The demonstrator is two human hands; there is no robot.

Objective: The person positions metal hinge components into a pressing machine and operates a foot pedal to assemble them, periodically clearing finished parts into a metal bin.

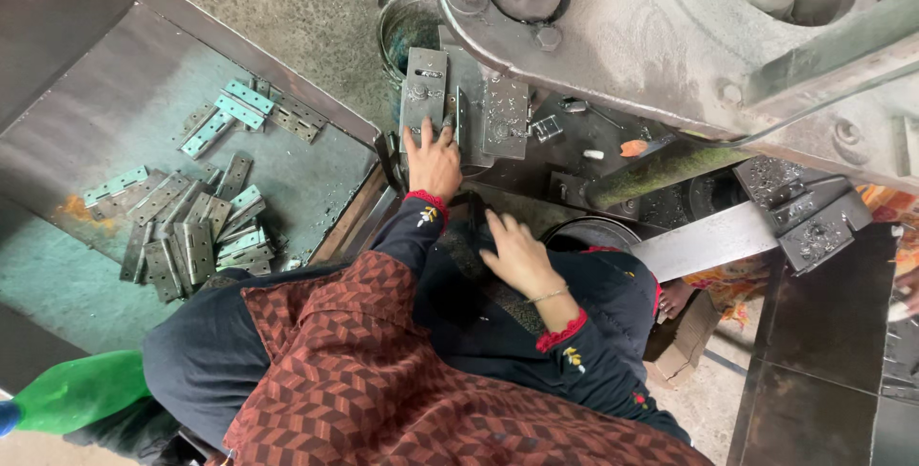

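Note:
My left hand [433, 162] reaches forward onto the bed of a heavy grey press [670, 35]. Its spread fingertips touch the lower edge of a grey perforated die plate [425, 91], and nothing shows in its grasp. A second drilled plate [505, 117] sits just right of it. My right hand [517, 254] lies palm down on my dark lap, fingers pointing left; whatever is under the palm is hidden. A pile of flat metal hinge leaves [191, 232], some grey and some teal, lies in the steel tray [115, 102] at my left.
More hinges [251, 112] lie farther back in the tray. A round tin [407, 26] stands behind the die. A green-wrapped lever bar [661, 169] and a flat steel arm [708, 241] cross at right. A green plastic object [81, 389] sits at bottom left.

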